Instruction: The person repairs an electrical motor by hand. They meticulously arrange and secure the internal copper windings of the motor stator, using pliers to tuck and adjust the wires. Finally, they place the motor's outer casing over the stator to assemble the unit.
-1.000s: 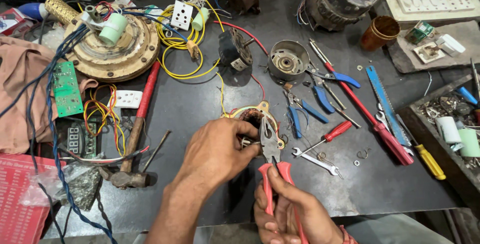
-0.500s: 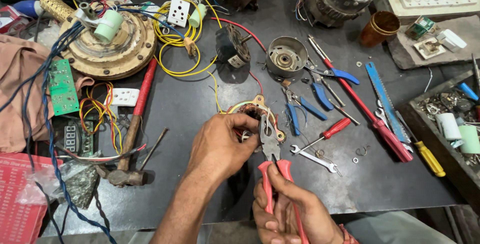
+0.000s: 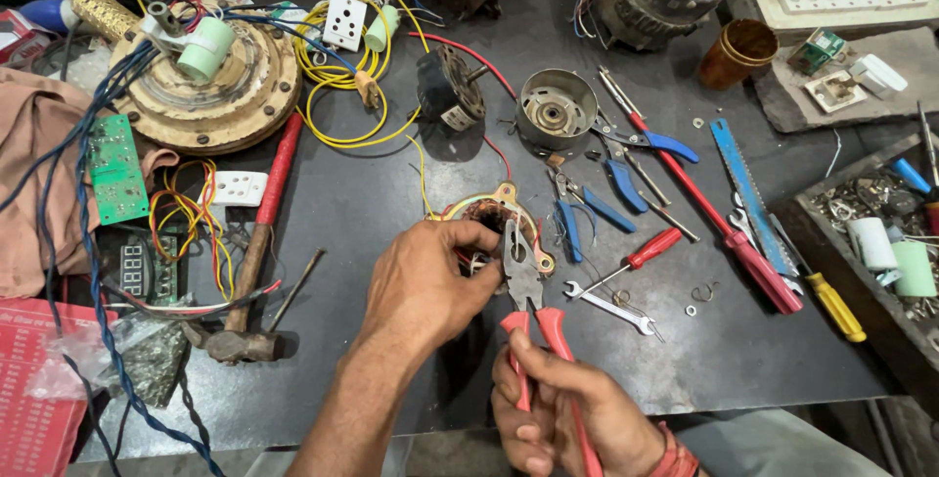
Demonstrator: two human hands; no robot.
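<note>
Left hand: the left hand [image 3: 425, 286] lies palm down over the near-left side of the motor stator [image 3: 501, 226], fingers curled together and pinching at its winding; exactly what sits between the fingertips is hidden.
Right hand: the right hand [image 3: 567, 408] is wrapped tight around the red handles of the pliers [image 3: 525, 286], fingers clamped on them.
Pliers: upright in the head view, handles toward the person, nose pointing away and resting at the stator's near-right edge; whether the jaws grip a wire cannot be told.
Stator: a small ring with copper winding and a tan frame, lying flat on the dark workbench [image 3: 391, 193], red and yellow leads running off toward the far side.
Key relation: the stator lies just beyond both sets of fingers; the long axis of the pliers runs straight from the right hand to it, and the left hand is the nearer, already touching.
Nearby: a blue-handled cutter [image 3: 577, 213], a red screwdriver [image 3: 641, 252] and a small spanner [image 3: 611, 306] lie just right of the stator; a hammer [image 3: 256, 242] lies well to the left.
</note>
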